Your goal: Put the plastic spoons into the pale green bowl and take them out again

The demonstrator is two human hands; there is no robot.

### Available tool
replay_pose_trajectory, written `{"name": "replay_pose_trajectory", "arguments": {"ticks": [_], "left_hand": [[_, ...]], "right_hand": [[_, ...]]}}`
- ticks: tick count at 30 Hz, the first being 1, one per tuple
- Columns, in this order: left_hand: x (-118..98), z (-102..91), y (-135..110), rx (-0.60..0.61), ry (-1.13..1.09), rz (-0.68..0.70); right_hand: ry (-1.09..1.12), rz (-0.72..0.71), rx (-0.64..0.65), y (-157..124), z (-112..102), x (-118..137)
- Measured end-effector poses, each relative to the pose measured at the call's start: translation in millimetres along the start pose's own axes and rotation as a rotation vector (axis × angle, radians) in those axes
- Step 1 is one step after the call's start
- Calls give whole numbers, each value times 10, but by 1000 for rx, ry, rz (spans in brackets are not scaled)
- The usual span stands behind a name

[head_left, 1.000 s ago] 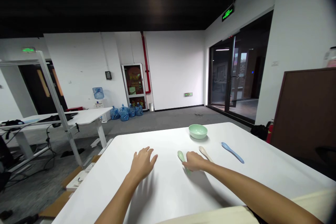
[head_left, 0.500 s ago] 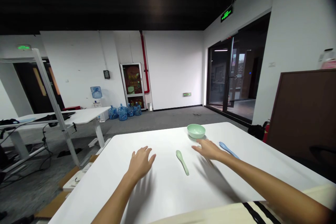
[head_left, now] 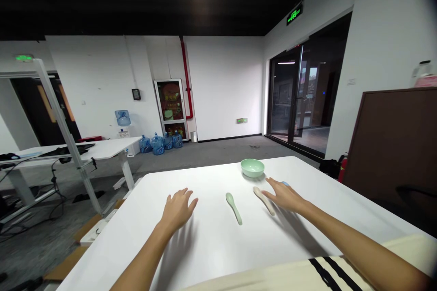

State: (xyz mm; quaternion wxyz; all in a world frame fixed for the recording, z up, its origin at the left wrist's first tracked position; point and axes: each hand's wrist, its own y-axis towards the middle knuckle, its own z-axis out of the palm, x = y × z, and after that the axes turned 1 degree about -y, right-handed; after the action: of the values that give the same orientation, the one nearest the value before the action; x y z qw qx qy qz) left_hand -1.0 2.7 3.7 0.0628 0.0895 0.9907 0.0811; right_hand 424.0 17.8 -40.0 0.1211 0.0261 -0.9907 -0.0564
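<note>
My left hand point(head_left: 179, 209) hovers over the left part of the white table point(head_left: 211, 254), fingers spread and holding nothing. To its right lies a green spoon point(head_left: 234, 209), bowl end away from me. A cream spoon point(head_left: 264, 201) rests further right, beside the fingers of my right hand point(head_left: 285, 195). That hand is open above the table, nothing in its grasp. It covers most of a blue spoon point(head_left: 286, 183), of which only a small bit shows. Behind the spoons, near the far edge, stands a green bowl point(head_left: 252, 168).
Past the far table edge, several blue water jugs point(head_left: 157, 144) stand on the floor near the wall. Another white desk point(head_left: 112, 144) with cables is at left. A brown cabinet point(head_left: 396, 136) rises at right, and cardboard point(head_left: 66, 263) lies low beside my table.
My right hand has shifted right, uncovering the cream spoon and now hiding most of the blue one. My left hand stays open over about the same spot. The view has turned slightly.
</note>
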Motion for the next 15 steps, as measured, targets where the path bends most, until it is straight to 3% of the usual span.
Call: {"name": "replay_pose_trajectory", "arguments": {"ticks": [15], "left_hand": [[-4, -15, -1, 14, 6, -8]], "right_hand": [[15, 5, 23, -6, 15, -53]]}}
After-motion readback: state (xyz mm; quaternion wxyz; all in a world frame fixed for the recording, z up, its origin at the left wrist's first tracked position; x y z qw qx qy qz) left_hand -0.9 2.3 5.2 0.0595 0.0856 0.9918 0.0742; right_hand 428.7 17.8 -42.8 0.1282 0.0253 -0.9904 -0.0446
